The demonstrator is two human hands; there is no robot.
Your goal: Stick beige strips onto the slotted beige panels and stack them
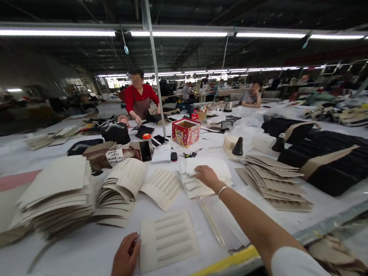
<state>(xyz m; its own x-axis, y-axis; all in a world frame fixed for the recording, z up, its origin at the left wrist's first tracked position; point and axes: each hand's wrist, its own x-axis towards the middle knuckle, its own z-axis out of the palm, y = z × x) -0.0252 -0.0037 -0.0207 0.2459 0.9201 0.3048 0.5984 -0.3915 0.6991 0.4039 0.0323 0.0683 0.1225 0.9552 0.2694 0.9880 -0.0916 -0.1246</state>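
My left hand [125,259] rests on the table at the left edge of a cream fabric panel [168,241] with several grey stripes. Its fingers are loosely bent and nothing shows in them. Reaching forward, my right hand [207,176] has its fingertips at the left edge of the top sheet on a stack of white sheets [220,169]; the thumb is mostly hidden. Between the stack and the left-hand piles lies another striped panel [162,186]. A curved pile of striped panels [120,185] and a taller pile of cream panels [58,186] stand further left.
Brown panels [273,182] lie fanned at right, beside black bundles [335,156]. Behind the stack are a red box [186,132], thread cones [237,146] and small snips [191,153]. A metal pole [155,63] rises mid-table. Across the table stands a person in red [141,99].
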